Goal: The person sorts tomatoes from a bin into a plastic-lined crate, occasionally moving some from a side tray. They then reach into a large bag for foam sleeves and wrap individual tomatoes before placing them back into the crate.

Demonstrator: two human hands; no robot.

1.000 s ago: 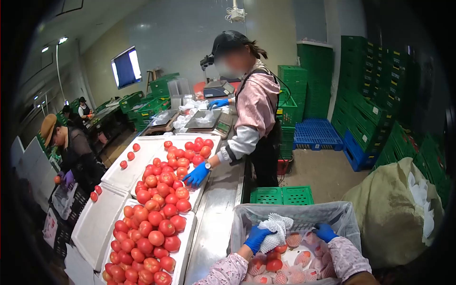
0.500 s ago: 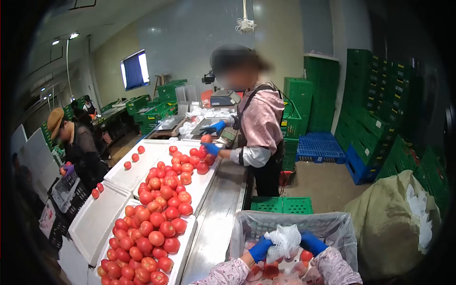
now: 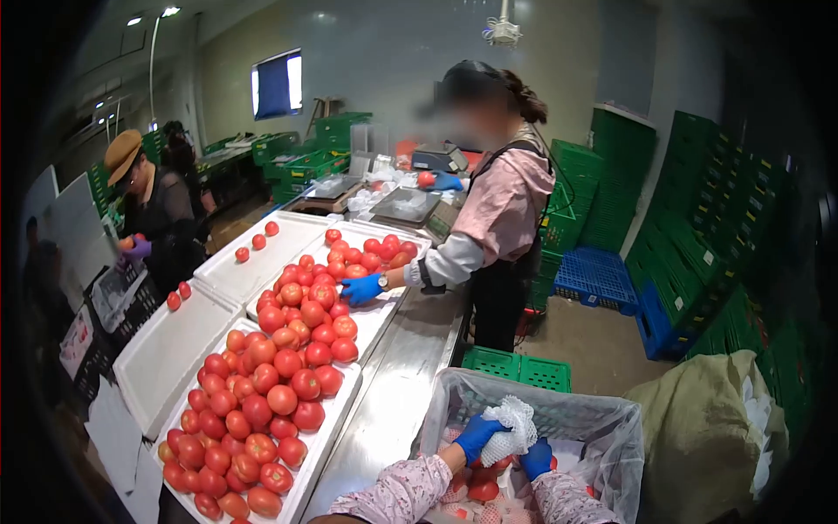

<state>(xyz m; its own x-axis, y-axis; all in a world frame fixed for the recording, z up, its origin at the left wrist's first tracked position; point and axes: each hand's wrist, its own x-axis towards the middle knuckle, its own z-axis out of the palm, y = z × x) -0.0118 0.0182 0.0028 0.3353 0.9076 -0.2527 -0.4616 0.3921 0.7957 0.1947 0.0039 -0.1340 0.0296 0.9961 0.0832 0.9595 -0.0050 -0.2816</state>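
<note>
Blue gloves cover both of my hands. My left hand (image 3: 478, 437) is closed on a bunched white foam net (image 3: 513, 426), held up over a crate (image 3: 608, 434) lined with clear plastic. Just below and to the right of the net, my right hand (image 3: 537, 458) has its fingers curled in near the net's lower edge. What that hand grips, if anything, is hidden. Beneath my hands, bare red tomatoes (image 3: 483, 491) and netted tomatoes (image 3: 496, 511) lie in the crate.
Left of the crate, many tomatoes (image 3: 264, 376) fill white foam trays (image 3: 339, 419) beside a metal table edge (image 3: 394, 375). A co-worker (image 3: 502, 210) reaches into the trays. A large sack (image 3: 698, 419) stands right; green crates (image 3: 690, 236) are stacked behind.
My right hand has moved down and left, lower against the net; my left hand keeps the net. The co-worker's near hand has moved onto the tomatoes, while the other holds one farther back. The view has shifted.
</note>
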